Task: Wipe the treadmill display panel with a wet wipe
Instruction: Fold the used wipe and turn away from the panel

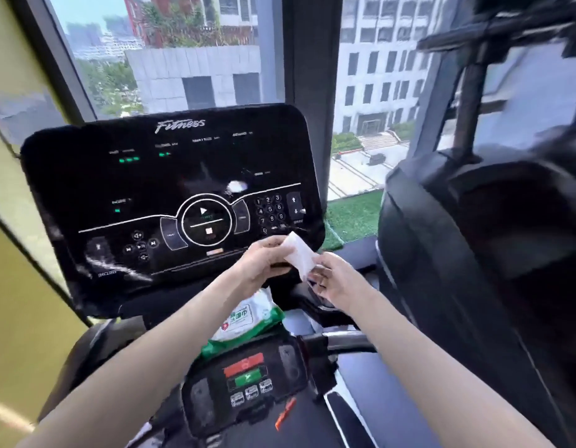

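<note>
Wet wipe (300, 255): pinched between left hand (264, 258) and right hand (337, 279), seemingly being unfolded; display panel (170, 195) at 11 o'clock, unwiped.

A lower control console (248, 383) is sitting at bottom centre; a neighbouring black machine (480, 253) is occupying the right; windows (196, 53) are showing buildings above.
</note>
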A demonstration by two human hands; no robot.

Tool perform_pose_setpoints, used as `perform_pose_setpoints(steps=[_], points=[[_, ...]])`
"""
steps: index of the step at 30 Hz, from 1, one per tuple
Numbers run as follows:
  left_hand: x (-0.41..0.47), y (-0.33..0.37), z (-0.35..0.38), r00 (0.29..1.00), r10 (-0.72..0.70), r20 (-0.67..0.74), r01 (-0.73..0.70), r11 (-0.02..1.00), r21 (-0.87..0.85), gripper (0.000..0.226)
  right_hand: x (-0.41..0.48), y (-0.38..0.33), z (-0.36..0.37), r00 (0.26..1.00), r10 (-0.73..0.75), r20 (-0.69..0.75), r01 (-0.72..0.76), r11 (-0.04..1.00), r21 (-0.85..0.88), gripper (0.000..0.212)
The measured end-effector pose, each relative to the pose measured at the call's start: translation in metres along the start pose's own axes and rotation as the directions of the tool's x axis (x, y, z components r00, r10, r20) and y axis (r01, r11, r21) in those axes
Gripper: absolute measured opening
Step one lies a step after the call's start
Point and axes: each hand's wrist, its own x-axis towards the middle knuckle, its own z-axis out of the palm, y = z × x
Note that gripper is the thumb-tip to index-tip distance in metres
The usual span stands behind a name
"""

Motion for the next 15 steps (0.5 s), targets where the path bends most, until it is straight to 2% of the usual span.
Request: perform_pose_setpoints(steps=[3, 8, 12, 15], points=[[0.0, -0.02, 0.048, 0.99, -0.037, 0.134, 0.035, 0.999, 0.018, 0.011, -0.045, 0.012, -0.046, 0.991, -0.032, -0.132, 0.039, 0.998, 0.051, 0.011], [-0.026, -0.057, 0.148, 0.93, -0.171, 0.326, 0.178, 0.984, 0.007, 0.013, -0.129, 0.038, -0.129, 0.942, -0.05, -0.331, 0.109, 0.981, 0.162, 0.014], [-0.06, -0.081, 0.229, 0.888, -0.202, 0.413, 0.198, 0.979, 0.053, 0.015, -0.201, 0.065, -0.19, 0.886, -0.077, -0.458, 0.204, 0.951, 0.234, 0.019], [-0.096, -0.106, 0.304, 0.829, -0.25, 0.5, 0.223, 0.968, 0.116, 0.013, -0.266, 0.095, -0.239, 0.807, -0.058, -0.588, 0.274, 0.918, 0.285, 0.016]])
